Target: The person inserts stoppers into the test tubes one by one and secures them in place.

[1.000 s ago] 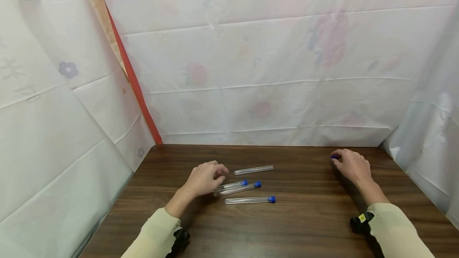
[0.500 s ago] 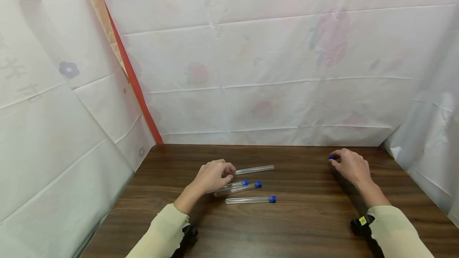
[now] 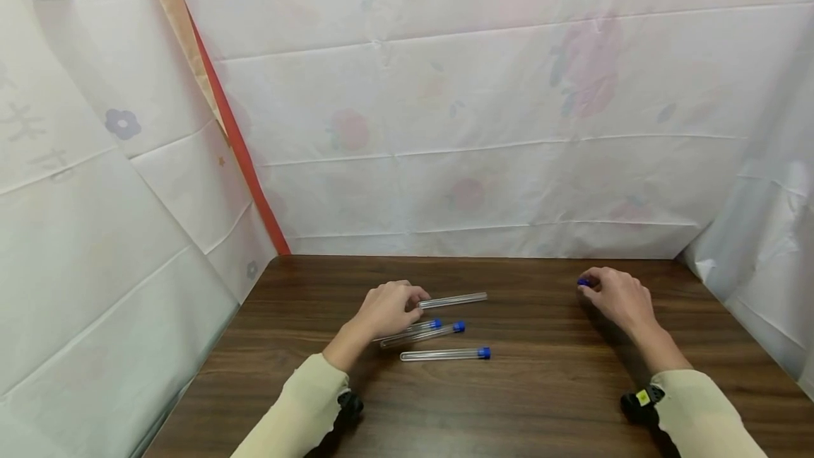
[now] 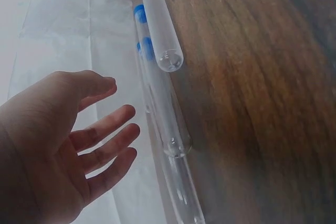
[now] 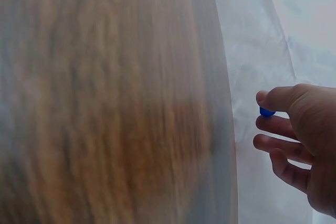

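Observation:
My right hand (image 3: 618,300) pinches a small blue cap (image 5: 266,112) between thumb and index finger, over the right side of the table. At the left end of an uncapped clear test tube (image 3: 454,300) is my left hand (image 3: 389,308), its fingers spread and loosely bent with nothing between them in the left wrist view. Below that hand lie two test tubes with blue caps (image 3: 459,327), side by side and partly hidden by it. A third blue-capped test tube (image 3: 445,355) lies nearer the front, roughly parallel to the others.
The dark wood-grain table (image 3: 528,401) ends at a white printed sheet (image 3: 483,196) hung behind it. Similar sheets hang at both sides. A red strip (image 3: 238,150) runs down the left corner. Each wrist carries a black camera (image 3: 641,401).
My left hand has moved right and slightly away from me, up to the uncapped tube's left end. My right hand, with the blue cap, has shifted slightly left.

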The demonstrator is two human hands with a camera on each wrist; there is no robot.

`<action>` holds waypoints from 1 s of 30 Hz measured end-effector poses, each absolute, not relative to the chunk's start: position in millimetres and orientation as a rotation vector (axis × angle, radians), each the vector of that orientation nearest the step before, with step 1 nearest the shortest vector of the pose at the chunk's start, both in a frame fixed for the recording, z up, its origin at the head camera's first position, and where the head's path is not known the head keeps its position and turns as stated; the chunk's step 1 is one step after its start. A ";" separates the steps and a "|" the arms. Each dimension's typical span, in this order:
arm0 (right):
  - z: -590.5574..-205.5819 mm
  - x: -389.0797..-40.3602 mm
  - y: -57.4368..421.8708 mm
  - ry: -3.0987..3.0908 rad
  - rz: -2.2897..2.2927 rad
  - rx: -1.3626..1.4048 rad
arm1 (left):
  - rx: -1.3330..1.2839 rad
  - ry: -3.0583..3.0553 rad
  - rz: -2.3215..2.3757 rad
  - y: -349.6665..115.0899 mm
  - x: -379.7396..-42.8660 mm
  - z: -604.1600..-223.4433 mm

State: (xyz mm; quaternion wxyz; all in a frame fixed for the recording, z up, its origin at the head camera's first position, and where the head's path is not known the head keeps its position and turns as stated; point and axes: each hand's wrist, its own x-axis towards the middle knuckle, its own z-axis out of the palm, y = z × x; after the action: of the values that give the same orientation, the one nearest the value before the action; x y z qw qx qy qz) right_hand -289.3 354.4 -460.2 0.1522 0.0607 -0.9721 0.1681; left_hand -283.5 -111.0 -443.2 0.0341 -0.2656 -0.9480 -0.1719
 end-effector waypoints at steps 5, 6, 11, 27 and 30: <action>-458.9 -287.5 348.3 -2.790 0.488 0.188 | -0.807 -2.922 -0.540 -106.7 -285.4 -444.4; -458.4 -287.1 347.1 -2.788 0.488 0.193 | -0.806 -2.923 -0.549 -105.5 -285.9 -444.3; -456.2 -283.9 343.0 -2.784 0.496 0.208 | -0.813 -2.917 -0.596 -99.1 -289.2 -444.9; -450.2 -274.9 331.9 -2.745 0.500 0.250 | -0.801 -2.935 -0.622 -83.3 -299.9 -447.2; -449.6 -272.8 328.9 -2.739 0.495 0.258 | -0.792 -2.937 -0.622 -81.3 -302.2 -447.8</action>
State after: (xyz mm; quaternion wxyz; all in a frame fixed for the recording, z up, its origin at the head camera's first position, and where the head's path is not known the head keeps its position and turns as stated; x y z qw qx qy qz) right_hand -272.8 328.9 -449.6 0.1724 0.0910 -0.9652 0.1744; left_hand -302.2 -81.3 -447.8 0.0182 -0.2550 -0.9458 -0.2003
